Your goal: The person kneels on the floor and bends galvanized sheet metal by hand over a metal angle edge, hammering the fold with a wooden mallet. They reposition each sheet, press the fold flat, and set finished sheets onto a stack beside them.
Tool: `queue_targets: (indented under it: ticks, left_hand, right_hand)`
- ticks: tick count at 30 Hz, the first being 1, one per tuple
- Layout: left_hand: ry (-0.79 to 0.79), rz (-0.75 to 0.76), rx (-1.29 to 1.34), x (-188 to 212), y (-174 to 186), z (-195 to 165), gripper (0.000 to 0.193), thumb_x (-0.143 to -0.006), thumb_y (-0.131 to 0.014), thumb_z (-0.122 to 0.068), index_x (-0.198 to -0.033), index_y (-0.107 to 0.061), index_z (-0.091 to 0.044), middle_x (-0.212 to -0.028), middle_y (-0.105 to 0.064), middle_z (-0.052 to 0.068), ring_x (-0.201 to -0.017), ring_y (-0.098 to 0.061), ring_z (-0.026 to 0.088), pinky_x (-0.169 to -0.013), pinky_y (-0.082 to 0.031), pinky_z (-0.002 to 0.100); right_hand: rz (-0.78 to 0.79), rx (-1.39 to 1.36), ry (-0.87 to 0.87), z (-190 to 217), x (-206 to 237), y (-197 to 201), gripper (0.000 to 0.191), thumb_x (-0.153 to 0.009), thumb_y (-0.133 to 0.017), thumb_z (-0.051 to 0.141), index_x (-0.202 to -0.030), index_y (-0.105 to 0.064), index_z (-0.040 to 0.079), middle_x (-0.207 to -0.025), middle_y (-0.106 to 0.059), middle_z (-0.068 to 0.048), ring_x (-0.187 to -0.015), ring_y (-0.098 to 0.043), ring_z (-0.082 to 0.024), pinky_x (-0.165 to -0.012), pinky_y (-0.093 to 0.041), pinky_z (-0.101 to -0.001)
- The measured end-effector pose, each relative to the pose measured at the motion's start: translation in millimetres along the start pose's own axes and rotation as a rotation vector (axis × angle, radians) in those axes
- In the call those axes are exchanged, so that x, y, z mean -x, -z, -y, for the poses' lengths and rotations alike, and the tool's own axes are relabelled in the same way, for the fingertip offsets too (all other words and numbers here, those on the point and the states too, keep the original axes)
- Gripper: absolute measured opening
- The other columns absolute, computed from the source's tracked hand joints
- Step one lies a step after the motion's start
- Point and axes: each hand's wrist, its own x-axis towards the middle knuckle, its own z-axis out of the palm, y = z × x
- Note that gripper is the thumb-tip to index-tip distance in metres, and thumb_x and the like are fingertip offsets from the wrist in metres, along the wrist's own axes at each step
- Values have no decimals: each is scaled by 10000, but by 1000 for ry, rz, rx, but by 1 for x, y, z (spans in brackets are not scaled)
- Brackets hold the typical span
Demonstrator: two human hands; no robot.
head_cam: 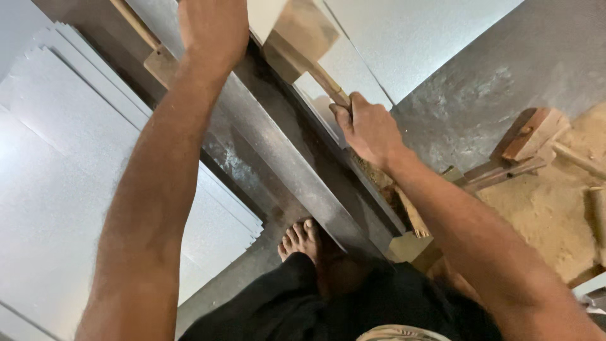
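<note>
My right hand (369, 129) grips the handle of a wooden mallet (302, 35) whose block head is raised near the top of the view. My left hand (213, 26) presses flat, fingers down, on the top of a long dark steel beam (297, 170) that runs diagonally from the top left toward me. A thin white metal sheet (328, 104) lies along the beam's right side, under the mallet. My bare foot (300, 241) rests on the floor by the beam's near end.
A stack of white metal sheets (57, 170) lies at the left. More white sheets (404, 38) are at the top right. A second wooden mallet (530, 136) rests at the right beside a heap of sawdust (555, 208) on the grey concrete floor (480, 95).
</note>
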Motion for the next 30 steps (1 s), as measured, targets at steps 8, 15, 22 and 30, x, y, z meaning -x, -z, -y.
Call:
queue_targets:
  ticks: [8, 15, 22, 30]
  left_hand:
    - [135, 484, 20, -12, 81, -36, 360, -1031, -573, -408, -1213, -643, -105, -1034, -755, 181, -970, -721, 383, -814, -552, 521]
    - [220, 543, 518, -25, 85, -59, 516, -905, -691, -401, -1303, -652, -75, -1218, -703, 228, -1177, -639, 397, -1032, -494, 493]
    - [267, 362, 1269, -61, 85, -88, 471, -941, -691, -208, -1365, -592, -27, -1327, -668, 148, -1240, -636, 226, -1023, -520, 342]
    - [311, 460, 1326, 27, 161, -82, 462, -962, -646, -225, -1394, -572, -80, -1386, -669, 102, -1270, -651, 207, -1042, -550, 373]
  right_hand:
    - [-279, -672, -239, -34, 54, -27, 247, -878, -768, 264, -930, -701, 32, -720, -690, -84, -643, -639, -177, -572, -507, -330]
    - [-413, -1366, -198, -37, 32, -19, 175, -890, -692, 10, -1054, -633, -5, -890, -706, -74, -762, -693, -181, -678, -595, -317]
    - [-498, -1410, -199, -70, -39, 73, 120, -931, -647, -21, -992, -550, 14, -911, -660, -138, -781, -708, -236, -748, -638, -374]
    - [-477, -1868, -179, -102, -110, 104, 166, -977, -617, -36, -1063, -485, 17, -970, -618, -119, -794, -673, -232, -734, -668, -394]
